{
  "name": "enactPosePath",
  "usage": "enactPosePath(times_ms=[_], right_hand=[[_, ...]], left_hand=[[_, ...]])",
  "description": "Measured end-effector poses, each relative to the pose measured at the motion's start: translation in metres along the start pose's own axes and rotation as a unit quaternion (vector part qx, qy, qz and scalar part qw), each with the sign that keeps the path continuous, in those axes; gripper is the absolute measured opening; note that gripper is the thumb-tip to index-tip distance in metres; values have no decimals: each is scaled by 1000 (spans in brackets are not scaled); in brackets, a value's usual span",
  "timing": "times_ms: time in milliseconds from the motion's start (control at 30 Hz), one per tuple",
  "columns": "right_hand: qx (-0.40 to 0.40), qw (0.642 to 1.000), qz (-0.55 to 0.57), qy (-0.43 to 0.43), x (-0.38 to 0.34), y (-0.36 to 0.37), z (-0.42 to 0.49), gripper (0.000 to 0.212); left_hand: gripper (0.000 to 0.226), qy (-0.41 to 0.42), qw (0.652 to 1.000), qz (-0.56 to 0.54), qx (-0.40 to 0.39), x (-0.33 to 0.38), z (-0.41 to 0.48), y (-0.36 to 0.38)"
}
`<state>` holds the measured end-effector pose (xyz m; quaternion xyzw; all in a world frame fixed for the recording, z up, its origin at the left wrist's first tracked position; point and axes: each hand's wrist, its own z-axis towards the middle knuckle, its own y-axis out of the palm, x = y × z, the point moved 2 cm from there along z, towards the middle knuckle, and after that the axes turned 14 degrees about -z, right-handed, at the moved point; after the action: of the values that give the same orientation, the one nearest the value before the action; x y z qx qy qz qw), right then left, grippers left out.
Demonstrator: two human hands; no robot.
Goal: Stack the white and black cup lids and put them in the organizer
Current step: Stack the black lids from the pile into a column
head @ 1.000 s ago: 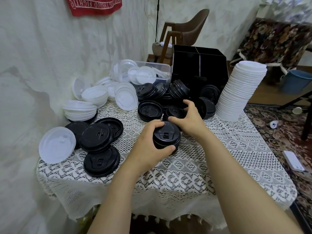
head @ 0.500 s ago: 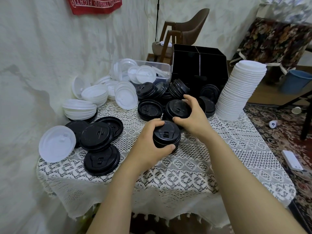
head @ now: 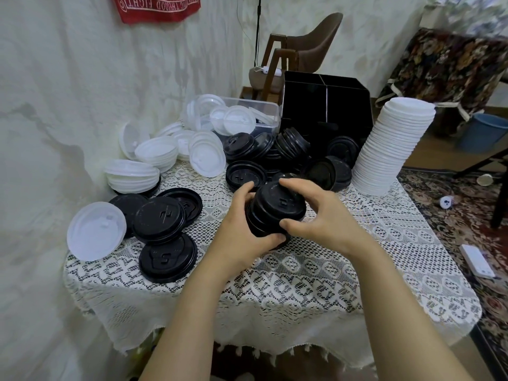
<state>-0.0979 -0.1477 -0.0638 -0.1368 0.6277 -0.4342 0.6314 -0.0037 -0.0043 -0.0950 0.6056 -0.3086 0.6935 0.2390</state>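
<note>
black lid stack (head: 276, 207) | white lid tower (head: 390, 149) | cream lace tablecloth (head: 302, 276)

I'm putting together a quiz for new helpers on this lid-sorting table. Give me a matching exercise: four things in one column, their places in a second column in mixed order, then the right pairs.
Things
1. tall stack of white plastic cup lids
2. black divided organizer box
3. short stack of black plastic cup lids
4. clear plastic tub

Places
A. gripped between the left hand and the right hand
B. at the far edge, behind the loose black lids
C. standing on the right side of the lace-covered table
D. left of the organizer, holding white lids

Pairs: 1-C, 2-B, 3-A, 4-D
</note>
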Motion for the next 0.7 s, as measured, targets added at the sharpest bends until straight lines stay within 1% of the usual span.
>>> enactPosePath(times_ms=[133, 367, 400, 467, 533, 600, 700], right_hand=[[-50, 999, -16, -2, -2, 9, 0, 72], [-75, 997, -23, 6, 1, 12, 2, 74], [-79, 996, -29, 3, 1, 12, 2, 74], [-87, 995, -47, -2, 1, 12, 3, 74], [-90, 994, -61, -4, 1, 13, 3, 75], [-90, 994, -66, -3, 2, 13, 3, 74], [-88, 995, -53, -7, 3, 14, 2, 71]], left_hand=[[108, -4, 1000, 6, 3, -2, 2, -2], [108, -5, 1000, 12, -11, -4, 3, -4], [106, -5, 1000, 16, -13, -4, 3, -4], [93, 0, 1000, 10, -27, -4, 1, -5], [79, 4, 999, -34, -37, -2, -1, -4], [70, 12, 998, -56, -29, 1, -1, -1], [63, 36, 999, 6, -11, 3, 0, 3]])
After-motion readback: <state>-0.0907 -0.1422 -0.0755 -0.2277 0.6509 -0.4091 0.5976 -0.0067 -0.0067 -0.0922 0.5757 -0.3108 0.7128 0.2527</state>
